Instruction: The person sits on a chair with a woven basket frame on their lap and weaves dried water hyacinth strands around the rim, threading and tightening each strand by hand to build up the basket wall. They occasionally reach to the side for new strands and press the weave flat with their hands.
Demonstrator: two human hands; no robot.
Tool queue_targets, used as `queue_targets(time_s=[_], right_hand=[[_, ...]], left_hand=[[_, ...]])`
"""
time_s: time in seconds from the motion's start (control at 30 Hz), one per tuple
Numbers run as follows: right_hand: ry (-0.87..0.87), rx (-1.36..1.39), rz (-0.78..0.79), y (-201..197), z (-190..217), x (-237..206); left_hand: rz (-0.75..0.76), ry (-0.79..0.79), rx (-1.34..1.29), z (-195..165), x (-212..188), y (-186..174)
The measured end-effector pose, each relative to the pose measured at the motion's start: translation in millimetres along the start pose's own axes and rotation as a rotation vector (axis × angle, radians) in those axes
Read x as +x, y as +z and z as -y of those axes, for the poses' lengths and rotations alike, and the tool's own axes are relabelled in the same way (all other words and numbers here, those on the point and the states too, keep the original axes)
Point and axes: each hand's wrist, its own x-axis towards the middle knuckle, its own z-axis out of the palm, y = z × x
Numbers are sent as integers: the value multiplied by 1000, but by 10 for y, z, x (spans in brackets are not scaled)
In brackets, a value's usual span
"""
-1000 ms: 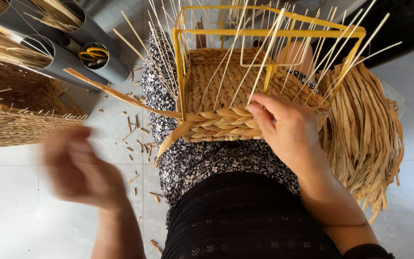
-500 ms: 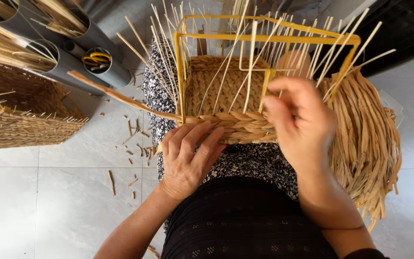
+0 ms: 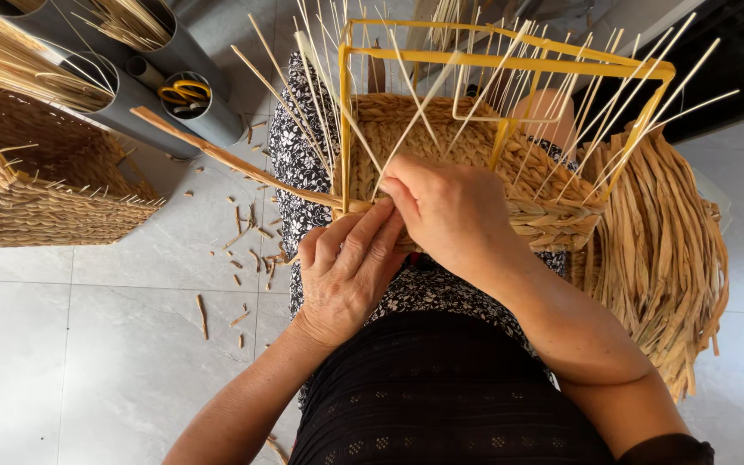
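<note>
Half-woven basket (image 3: 475, 164) | on lap, in yellow frame (image 3: 510, 60) | left hand (image 3: 346, 275) fingers flat against near rim, gripping nothing | right hand (image 3: 449, 215) pinching pale stake (image 3: 406, 129) | finished basket (image 3: 36, 189) on floor, left.

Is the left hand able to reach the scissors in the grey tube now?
Probably yes: the left hand rests on the basket, and only open floor and a long strand lie toward the scissors.

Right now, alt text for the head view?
Both hands, left hand and right hand, press on the woven rim of a half-made basket on a yellow frame in the person's lap; straw bundle alongside, scraps on the floor.
</note>
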Motion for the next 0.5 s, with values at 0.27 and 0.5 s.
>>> queue_targets(time_s=[0.27,0.5], right_hand=[[127,179,-72,-420,-137,-214],[90,-25,-69,-132,-260,-364]], left_hand=[[30,7,11,1,28,-103],[146,58,1,-114,108,-16]])
